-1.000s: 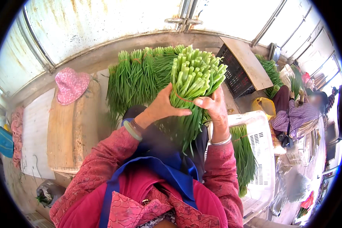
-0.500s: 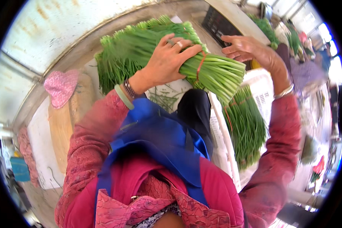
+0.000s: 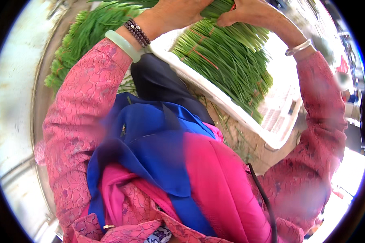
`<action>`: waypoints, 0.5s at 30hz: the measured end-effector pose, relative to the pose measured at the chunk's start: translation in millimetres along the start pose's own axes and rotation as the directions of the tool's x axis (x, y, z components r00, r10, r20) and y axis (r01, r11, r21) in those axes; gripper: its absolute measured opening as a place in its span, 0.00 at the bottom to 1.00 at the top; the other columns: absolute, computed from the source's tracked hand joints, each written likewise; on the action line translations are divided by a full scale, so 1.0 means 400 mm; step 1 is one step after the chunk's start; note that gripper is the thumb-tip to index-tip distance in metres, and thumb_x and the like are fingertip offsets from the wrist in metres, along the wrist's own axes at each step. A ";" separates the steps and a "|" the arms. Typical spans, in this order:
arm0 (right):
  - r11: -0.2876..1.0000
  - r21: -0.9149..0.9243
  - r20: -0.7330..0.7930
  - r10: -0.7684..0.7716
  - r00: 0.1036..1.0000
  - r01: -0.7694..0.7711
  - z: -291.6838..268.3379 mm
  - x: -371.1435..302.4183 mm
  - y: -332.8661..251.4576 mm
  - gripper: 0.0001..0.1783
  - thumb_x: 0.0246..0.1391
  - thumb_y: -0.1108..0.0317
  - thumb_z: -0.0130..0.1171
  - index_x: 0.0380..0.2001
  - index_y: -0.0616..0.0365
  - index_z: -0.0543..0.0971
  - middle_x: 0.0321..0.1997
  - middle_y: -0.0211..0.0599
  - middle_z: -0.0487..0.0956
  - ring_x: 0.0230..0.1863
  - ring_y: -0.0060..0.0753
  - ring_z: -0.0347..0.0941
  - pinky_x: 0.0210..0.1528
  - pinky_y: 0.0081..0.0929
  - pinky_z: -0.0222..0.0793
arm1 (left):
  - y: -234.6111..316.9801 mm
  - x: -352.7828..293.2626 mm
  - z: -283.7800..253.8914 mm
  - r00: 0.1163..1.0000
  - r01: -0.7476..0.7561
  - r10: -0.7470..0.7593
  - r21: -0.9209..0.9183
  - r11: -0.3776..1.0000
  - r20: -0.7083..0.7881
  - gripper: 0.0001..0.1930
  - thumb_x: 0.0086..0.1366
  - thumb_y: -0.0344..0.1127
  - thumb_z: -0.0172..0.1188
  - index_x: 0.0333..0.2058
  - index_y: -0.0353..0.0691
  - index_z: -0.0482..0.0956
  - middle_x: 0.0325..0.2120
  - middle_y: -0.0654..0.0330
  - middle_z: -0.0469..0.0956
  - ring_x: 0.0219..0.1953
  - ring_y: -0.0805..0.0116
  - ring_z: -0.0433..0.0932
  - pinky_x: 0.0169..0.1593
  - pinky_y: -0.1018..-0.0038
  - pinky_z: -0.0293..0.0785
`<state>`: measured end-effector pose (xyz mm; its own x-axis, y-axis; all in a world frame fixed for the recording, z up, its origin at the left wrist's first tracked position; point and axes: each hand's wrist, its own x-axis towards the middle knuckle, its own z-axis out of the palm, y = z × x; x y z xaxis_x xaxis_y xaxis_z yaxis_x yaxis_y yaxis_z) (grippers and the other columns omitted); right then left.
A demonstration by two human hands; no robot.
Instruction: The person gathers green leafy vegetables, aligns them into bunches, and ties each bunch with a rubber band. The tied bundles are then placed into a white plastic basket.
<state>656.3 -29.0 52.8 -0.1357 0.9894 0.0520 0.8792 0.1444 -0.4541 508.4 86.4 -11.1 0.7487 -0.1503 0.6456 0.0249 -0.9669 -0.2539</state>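
Observation:
At the upper edge, both my hands are on a bundle of green chives (image 3: pixel 218 9) tied with a red band. My left hand (image 3: pixel 172 15) wraps the bundle from the left, its fingertips mostly out of sight. My right hand (image 3: pixel 257 11) grips the banded end, thumb across the stems and the other fingers hidden. Below the bundle is a white plastic basket (image 3: pixel 280 139). Tied chive bundles (image 3: pixel 231 69) with red bands lie side by side in it, right under my hands.
A pile of loose-looking chives (image 3: pixel 83 42) lies at the upper left beside a pale wall (image 3: pixel 14 101). My dark-trousered knee (image 3: pixel 162 81) is against the basket's left side. Scattered green scraps (image 3: pixel 237 139) lie on the floor near the basket.
The held bundle has gone from over the pile to over the basket. My right hand, open beside it before, now grips it. The view has turned toward the basket.

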 end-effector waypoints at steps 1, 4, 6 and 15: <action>0.978 0.126 -0.101 -0.155 0.983 0.167 0.028 -0.044 0.088 0.42 0.36 0.54 0.70 0.54 0.66 0.69 0.45 0.48 0.80 0.47 0.41 0.76 0.52 0.34 0.69 | 0.044 0.005 0.067 1.000 -0.021 0.021 -0.019 1.000 -0.011 0.39 0.46 0.40 0.66 0.58 0.35 0.62 0.49 0.49 0.70 0.54 0.51 0.68 0.64 0.46 0.51; 0.898 0.113 0.181 0.402 0.897 -0.425 0.099 -0.237 0.283 0.43 0.32 0.60 0.71 0.56 0.59 0.70 0.38 0.39 0.80 0.38 0.31 0.76 0.45 0.28 0.71 | 0.165 0.032 0.129 0.979 -0.083 0.130 -0.275 0.958 0.157 0.47 0.47 0.45 0.69 0.63 0.35 0.56 0.58 0.46 0.64 0.62 0.44 0.60 0.66 0.46 0.48; 0.815 0.173 0.184 0.524 0.831 -0.553 0.174 -0.401 0.410 0.46 0.32 0.61 0.71 0.59 0.58 0.67 0.39 0.40 0.81 0.39 0.31 0.77 0.46 0.29 0.71 | 0.227 0.049 0.153 0.954 -0.078 0.162 -0.313 0.947 0.253 0.46 0.49 0.47 0.68 0.63 0.36 0.58 0.60 0.47 0.63 0.63 0.49 0.60 0.66 0.52 0.51; 0.691 0.068 0.338 0.663 0.668 -0.720 0.505 -0.889 0.779 0.51 0.32 0.68 0.72 0.63 0.57 0.60 0.46 0.55 0.79 0.49 0.51 0.75 0.53 0.41 0.69 | 0.313 -0.022 0.309 0.884 0.257 -0.050 -0.394 0.882 0.464 0.37 0.52 0.37 0.67 0.61 0.44 0.64 0.58 0.54 0.66 0.62 0.53 0.61 0.66 0.62 0.56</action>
<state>886.3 -339.0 -287.0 0.3375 0.7512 -0.5673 0.6736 -0.6137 -0.4119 586.7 -8.1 -137.6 0.9684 0.0115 0.2492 -0.0466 -0.9730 0.2261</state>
